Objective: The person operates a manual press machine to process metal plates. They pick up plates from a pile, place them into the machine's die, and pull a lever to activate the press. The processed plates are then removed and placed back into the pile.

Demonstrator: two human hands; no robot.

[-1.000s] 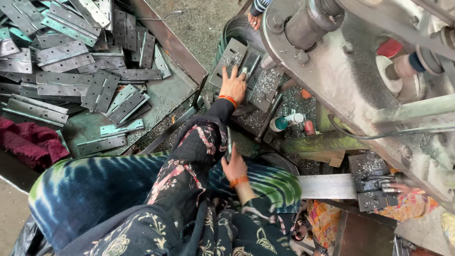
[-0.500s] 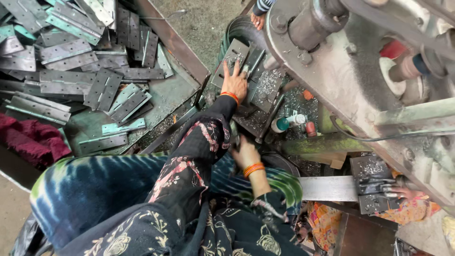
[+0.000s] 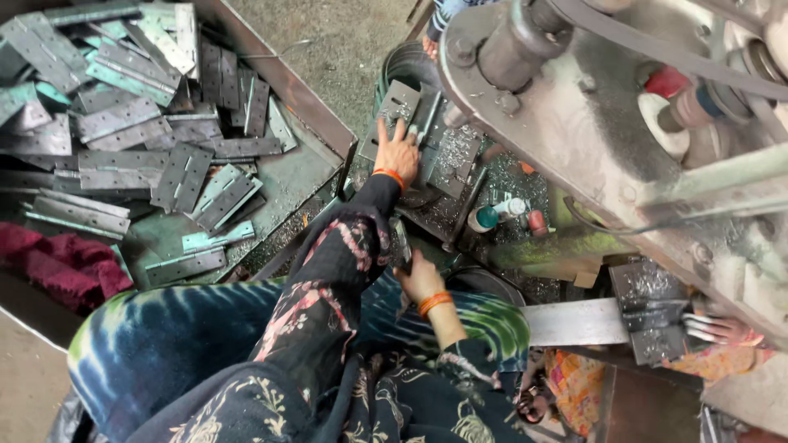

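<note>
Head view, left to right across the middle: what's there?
Red cloth → pile of metal hinges in the tray → left hand on a hinge plate → small teal-capped bottle → grey machine body.

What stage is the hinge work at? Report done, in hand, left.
Done: not discernible. In hand: the left hand presses flat grey metal hinge plates under the grey machine; the right hand grips a dark piece. Left, seemingly: the heaped grey hinges in the metal tray.
</note>
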